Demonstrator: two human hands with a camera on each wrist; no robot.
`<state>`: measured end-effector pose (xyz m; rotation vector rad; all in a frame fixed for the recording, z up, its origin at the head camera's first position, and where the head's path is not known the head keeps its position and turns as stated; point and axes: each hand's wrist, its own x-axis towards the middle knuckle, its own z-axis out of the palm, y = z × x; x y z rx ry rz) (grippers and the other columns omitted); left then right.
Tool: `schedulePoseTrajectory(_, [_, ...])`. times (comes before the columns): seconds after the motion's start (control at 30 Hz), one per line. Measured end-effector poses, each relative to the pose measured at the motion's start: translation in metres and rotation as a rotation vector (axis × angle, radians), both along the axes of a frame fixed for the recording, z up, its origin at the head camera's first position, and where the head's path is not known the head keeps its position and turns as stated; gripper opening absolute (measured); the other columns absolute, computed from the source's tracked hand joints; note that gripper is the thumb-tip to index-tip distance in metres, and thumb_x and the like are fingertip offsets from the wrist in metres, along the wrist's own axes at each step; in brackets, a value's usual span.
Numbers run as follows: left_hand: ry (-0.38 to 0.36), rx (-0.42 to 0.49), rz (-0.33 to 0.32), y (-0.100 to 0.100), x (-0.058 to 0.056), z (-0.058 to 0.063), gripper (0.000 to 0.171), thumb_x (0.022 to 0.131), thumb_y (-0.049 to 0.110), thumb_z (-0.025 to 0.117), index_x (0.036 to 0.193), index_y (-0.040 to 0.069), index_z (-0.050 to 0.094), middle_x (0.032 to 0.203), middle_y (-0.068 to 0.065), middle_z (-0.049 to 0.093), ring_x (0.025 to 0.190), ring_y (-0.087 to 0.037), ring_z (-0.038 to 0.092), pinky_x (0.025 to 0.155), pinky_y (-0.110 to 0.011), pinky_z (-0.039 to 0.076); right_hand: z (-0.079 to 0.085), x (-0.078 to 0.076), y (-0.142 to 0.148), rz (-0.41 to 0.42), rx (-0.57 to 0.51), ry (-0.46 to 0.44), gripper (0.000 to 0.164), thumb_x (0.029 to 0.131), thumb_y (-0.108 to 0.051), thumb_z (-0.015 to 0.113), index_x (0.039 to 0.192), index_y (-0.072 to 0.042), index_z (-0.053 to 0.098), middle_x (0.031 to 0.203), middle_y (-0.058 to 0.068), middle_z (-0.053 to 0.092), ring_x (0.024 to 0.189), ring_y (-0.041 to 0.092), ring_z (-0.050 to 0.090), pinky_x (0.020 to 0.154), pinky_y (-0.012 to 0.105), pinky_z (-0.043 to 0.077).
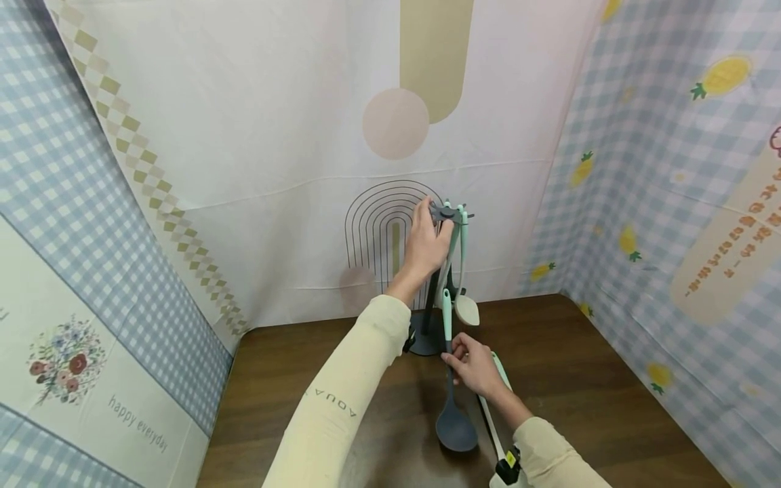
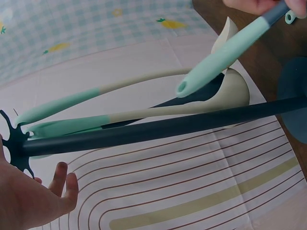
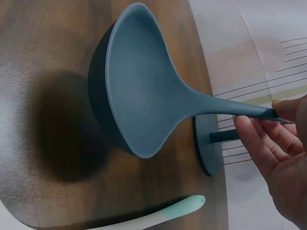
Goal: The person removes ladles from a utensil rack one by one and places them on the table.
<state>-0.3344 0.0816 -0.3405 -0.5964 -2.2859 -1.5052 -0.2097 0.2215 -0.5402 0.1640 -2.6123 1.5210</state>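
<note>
At the top of a dark utensil stand (image 1: 429, 322), my left hand (image 1: 425, 247) grips the hooked head, thumb on the near side. My right hand (image 1: 478, 371) pinches the neck of a dark blue-grey ladle (image 1: 456, 430) between thumb and fingers. The ladle's mint handle end points up toward the stand, and its bowl hangs low over the table, casting a shadow in the right wrist view. Several mint-handled utensils hang from the hooks, including a beige-headed one (image 1: 467, 310) and a dark-necked one (image 2: 184, 96) partly hidden behind the others.
Another mint-and-beige utensil (image 3: 184, 207) lies on the brown wooden table (image 1: 579, 379), right of the ladle, its head partly covered by my right wrist in the head view. A white patterned cloth (image 1: 274, 135) hangs behind the stand; blue checked cloths (image 1: 641, 169) hang at both sides.
</note>
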Motion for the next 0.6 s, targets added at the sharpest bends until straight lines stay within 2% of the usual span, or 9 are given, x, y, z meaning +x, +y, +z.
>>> schedulePoseTrajectory(0.27, [-0.002,-0.007,0.003,0.0,0.001,0.001,0.071,0.105,0.03,0.046,0.168,0.008,0.023,0.172,-0.01,0.027,0.13,-0.034,0.058,0.107,-0.049,0.049,-0.016,0.005,0.002,0.047,0.019,-0.018,0.015,0.097,-0.005,0.076,0.1,-0.002,0.062,0.072,0.004,0.063,0.048,0.024,0.066,0.045,0.031,0.054])
schedulePoseTrajectory(0.47, [0.0,-0.008,0.005,0.0,0.001,0.002,0.071,0.104,0.029,0.046,0.168,0.007,0.024,0.171,-0.01,0.028,0.13,-0.032,0.06,0.105,-0.048,0.051,-0.023,0.008,0.002,0.042,0.052,-0.048,0.015,0.098,-0.006,0.076,0.097,-0.007,0.062,0.07,0.002,0.064,0.048,0.023,0.066,0.046,0.031,0.054])
schedulePoseTrajectory(0.6, [-0.005,-0.011,0.006,0.0,0.001,0.002,0.071,0.105,0.03,0.046,0.168,0.008,0.024,0.171,-0.01,0.028,0.13,-0.032,0.059,0.106,-0.048,0.05,-0.025,0.01,0.001,0.043,0.058,-0.072,0.015,0.098,-0.007,0.076,0.097,-0.007,0.061,0.069,0.002,0.065,0.048,0.023,0.067,0.046,0.031,0.054])
